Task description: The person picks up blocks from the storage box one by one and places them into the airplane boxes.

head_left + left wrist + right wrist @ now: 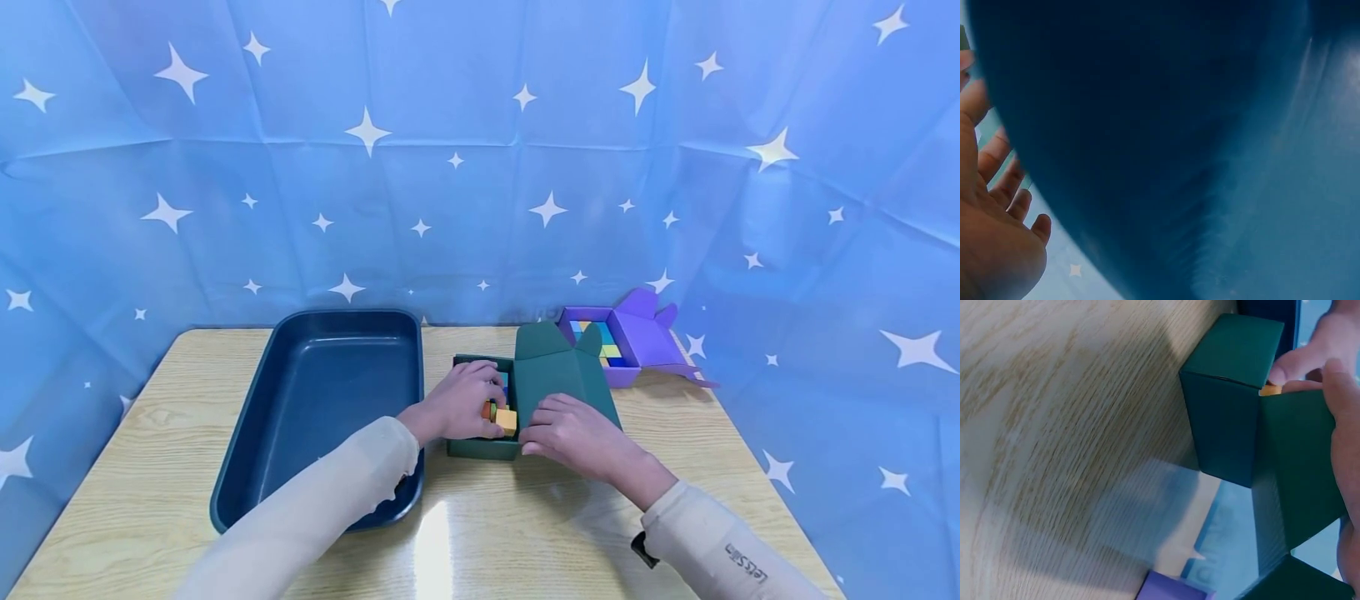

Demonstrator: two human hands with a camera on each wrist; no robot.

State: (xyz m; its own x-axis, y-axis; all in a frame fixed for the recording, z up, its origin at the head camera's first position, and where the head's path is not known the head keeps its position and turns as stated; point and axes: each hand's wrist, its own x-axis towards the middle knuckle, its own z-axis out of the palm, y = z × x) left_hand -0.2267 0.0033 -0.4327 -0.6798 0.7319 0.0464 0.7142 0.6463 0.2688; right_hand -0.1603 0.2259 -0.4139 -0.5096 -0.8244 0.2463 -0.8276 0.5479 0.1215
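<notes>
My left hand (pixel 459 404) reaches into a small dark green box (pixel 482 450), thumb and fingers around a yellow-orange block (pixel 507 422). Other coloured blocks lie beneath the fingers, partly hidden. In the left wrist view this hand (pixel 997 231) shows only at the edge, behind the tray wall. My right hand (pixel 573 437) is at the near edge of the green box's opened lid (pixel 558 379). From the right wrist view, its thumb (pixel 1338 387) lies on one side of the lid and a fingertip shows behind it, pinching the edge.
A large dark blue tray (pixel 345 315) stands left of the green box, under the left forearm. At the back right, a purple box (pixel 622 377) holds several coloured blocks, its lid (pixel 654 340) folded open toward the table's right edge. A blue star-patterned cloth (pixel 480 208) hangs behind.
</notes>
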